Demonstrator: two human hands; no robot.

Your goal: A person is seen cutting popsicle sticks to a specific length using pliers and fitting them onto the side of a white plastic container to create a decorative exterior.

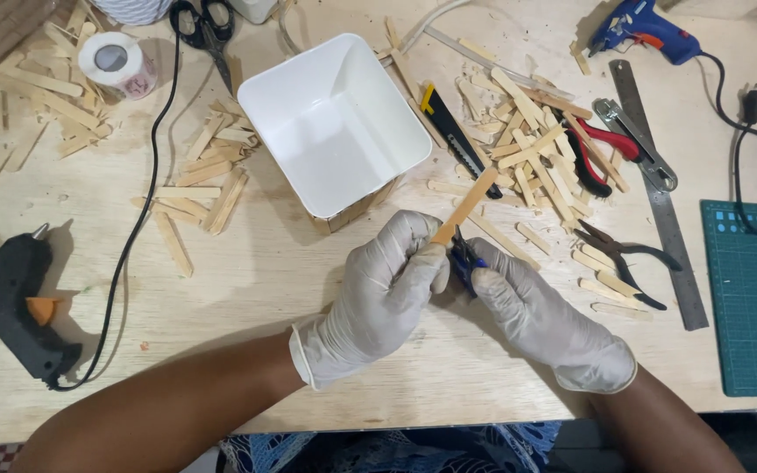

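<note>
Pale plywood counter point(247, 289) is lying littered with flat wooden craft sticks. Above it, the gloved left hand point(378, 293) is pinching one thin tan wooden stick point(466, 206) by its lower end, while the gloved right hand point(545, 320) is closing small blue-handled cutters point(464, 258) on it. Light, stiff and brittle, the stick is likely splintering easily; holding near the cut looks steadiest. A glossy white square plastic tub point(335, 123) is sitting behind.
</note>
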